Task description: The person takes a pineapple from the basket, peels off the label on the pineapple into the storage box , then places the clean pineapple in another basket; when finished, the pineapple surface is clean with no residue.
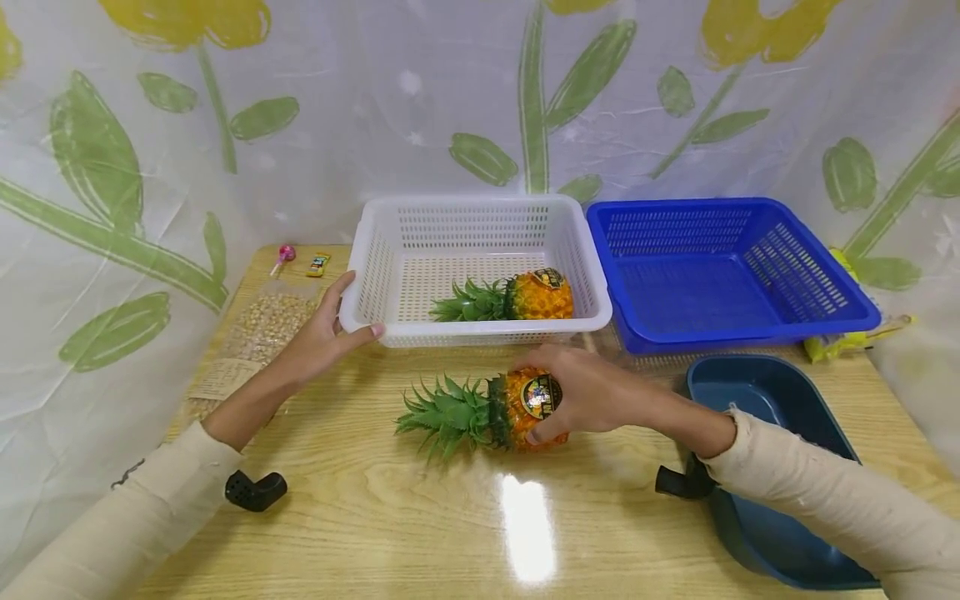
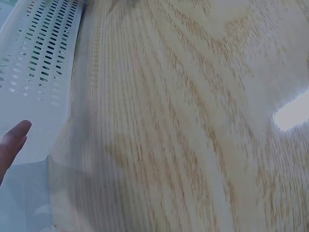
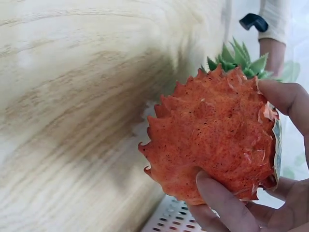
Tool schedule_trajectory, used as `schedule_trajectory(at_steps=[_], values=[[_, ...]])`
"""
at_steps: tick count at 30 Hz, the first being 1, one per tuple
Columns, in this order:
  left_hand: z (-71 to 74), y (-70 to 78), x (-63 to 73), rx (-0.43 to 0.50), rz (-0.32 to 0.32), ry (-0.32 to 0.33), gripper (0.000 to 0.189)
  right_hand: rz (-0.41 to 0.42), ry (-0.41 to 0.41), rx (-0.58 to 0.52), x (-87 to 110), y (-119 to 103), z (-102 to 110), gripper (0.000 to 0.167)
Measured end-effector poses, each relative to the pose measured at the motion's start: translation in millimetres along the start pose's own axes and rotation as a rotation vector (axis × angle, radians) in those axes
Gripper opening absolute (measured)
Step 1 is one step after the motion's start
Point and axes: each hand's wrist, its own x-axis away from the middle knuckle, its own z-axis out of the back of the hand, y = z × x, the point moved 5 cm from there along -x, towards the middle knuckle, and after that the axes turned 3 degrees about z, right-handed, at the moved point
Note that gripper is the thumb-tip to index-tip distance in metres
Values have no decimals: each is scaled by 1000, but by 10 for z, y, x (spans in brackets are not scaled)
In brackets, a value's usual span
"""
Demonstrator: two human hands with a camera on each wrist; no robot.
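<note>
My right hand (image 1: 581, 387) grips a small pineapple (image 1: 517, 408) around its orange body, thumb on one side and fingers on the other. Its green crown points left, and a dark round label shows on top. In the right wrist view, fingertips press the spiny base of the pineapple (image 3: 207, 135). At the left front corner of a white perforated basket (image 1: 480, 333) is my left hand (image 1: 322, 329), thumb along the front rim and fingers spread up the left side. Another pineapple (image 1: 536, 297) lies inside that basket, crown to the left.
A blue basket (image 1: 727, 333) stands right of the white one. Under my right forearm is a dark teal basin (image 1: 757, 375). On the left lie a bag of pale kernels (image 1: 266, 325), a pink lollipop (image 1: 286, 252) and a yellow wrapped sweet (image 1: 318, 265). A yellow packet (image 1: 832, 346) sits behind the blue basket.
</note>
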Motion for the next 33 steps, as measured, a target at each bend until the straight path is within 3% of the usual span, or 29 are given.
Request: schedule_trajectory(at_steps=[11, 16, 21, 28, 33], values=[[41, 43, 69, -91, 0, 66, 96, 12, -3, 46, -47, 61, -66, 80], [123, 78, 161, -175, -28, 185, 88, 7, 2, 89, -76, 56, -50, 81], [156, 212, 269, -171, -134, 290, 76, 0, 3, 106, -85, 58, -51, 82], [18, 420, 410, -140, -264, 293, 63, 3, 21, 108, -70, 79, -62, 83], [-143, 483, 466, -160, -320, 231, 61, 14, 40, 109, -58, 82, -67, 83]])
